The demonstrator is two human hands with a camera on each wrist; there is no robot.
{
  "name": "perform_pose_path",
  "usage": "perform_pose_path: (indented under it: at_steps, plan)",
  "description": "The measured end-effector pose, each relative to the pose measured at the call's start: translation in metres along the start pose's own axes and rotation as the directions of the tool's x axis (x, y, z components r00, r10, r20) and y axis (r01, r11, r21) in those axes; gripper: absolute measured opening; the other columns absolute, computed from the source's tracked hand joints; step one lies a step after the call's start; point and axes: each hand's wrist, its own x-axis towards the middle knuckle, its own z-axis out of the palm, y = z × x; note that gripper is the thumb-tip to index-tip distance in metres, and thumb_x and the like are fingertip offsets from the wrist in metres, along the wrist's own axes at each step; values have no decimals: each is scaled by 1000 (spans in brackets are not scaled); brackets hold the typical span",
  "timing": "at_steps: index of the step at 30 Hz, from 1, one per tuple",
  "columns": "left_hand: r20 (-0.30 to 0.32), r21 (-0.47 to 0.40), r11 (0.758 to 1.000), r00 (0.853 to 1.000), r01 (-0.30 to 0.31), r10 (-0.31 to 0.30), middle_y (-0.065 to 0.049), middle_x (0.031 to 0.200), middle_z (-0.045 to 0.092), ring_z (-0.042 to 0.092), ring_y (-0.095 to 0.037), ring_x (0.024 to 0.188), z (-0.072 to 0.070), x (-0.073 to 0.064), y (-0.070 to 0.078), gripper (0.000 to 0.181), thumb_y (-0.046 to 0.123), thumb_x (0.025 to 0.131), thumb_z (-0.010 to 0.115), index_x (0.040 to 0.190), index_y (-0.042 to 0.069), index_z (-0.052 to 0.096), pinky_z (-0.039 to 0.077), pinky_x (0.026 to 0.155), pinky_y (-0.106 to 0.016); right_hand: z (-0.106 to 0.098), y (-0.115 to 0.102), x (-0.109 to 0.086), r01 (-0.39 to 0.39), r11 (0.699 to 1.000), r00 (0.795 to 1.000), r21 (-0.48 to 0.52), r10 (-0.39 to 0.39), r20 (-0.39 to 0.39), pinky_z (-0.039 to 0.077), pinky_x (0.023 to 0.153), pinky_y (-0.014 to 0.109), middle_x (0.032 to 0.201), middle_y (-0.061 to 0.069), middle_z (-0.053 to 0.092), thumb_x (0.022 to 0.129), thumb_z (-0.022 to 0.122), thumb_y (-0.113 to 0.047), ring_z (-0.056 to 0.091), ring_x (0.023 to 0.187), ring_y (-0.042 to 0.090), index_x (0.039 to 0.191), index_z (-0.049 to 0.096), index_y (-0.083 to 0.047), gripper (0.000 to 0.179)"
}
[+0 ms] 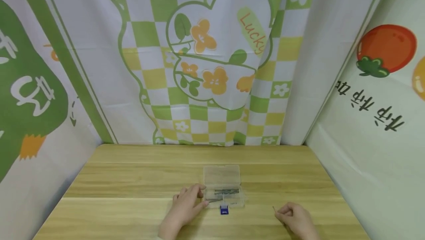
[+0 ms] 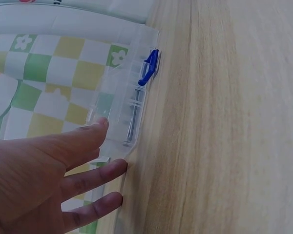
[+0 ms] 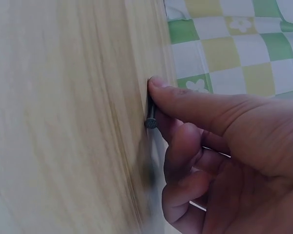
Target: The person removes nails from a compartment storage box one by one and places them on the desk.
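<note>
My right hand (image 1: 294,218) pinches a dark nail (image 3: 151,113) between thumb and fingers, a little above the wood to the right of the box. The nail's round flat head points toward the camera in the right wrist view. A clear plastic box (image 1: 243,199) stands mid-table with its lid (image 1: 221,175) folded back. Several dark nails (image 1: 229,192) lie in its compartments. At the box's left end is my left hand (image 1: 186,206), thumb at the near corner and fingers extended along the side. A blue latch (image 1: 224,209) juts from the box's front.
The wooden table (image 1: 132,181) reaches back to a green and yellow checkered curtain (image 1: 159,74). White printed cloths hang along the left and right sides, the right cloth (image 1: 375,151) bearing a tomato picture.
</note>
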Motion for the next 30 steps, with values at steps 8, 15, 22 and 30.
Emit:
perform_pose_path:
  at_steps: [8,15,22,30]
  plan:
    - [9,-16,1000,1000,3,-3,6,113,68,54,-23,106,1,4,2,48,37,98,76,137,14,61,39,93,-66,-1,8,4,-2,997,1000,-80,2,10,49,68,32,83,0,65,92,79,-19,59,76,17,95,70,-5,16]
    - [5,-17,1000,1000,12,-12,7,112,67,54,-23,106,1,-2,-5,49,39,98,75,138,15,61,39,93,-68,5,7,5,4,989,1000,-146,-1,22,49,69,36,82,-1,65,92,80,-21,60,76,17,94,70,-7,17]
    - [4,-34,999,999,42,-42,6,111,68,54,-23,105,2,-16,-13,49,39,97,76,137,14,61,40,86,-61,17,1,0,48,989,998,-137,-43,45,49,67,36,78,-2,62,91,80,-17,59,73,16,90,68,-10,14]
    - [2,-42,999,1000,-12,12,6,111,67,54,-23,104,3,-3,-2,49,37,97,76,138,13,60,39,90,-68,7,3,-4,53,985,998,-165,-57,-19,47,66,35,76,-3,61,91,81,-18,57,70,15,89,66,-11,16]
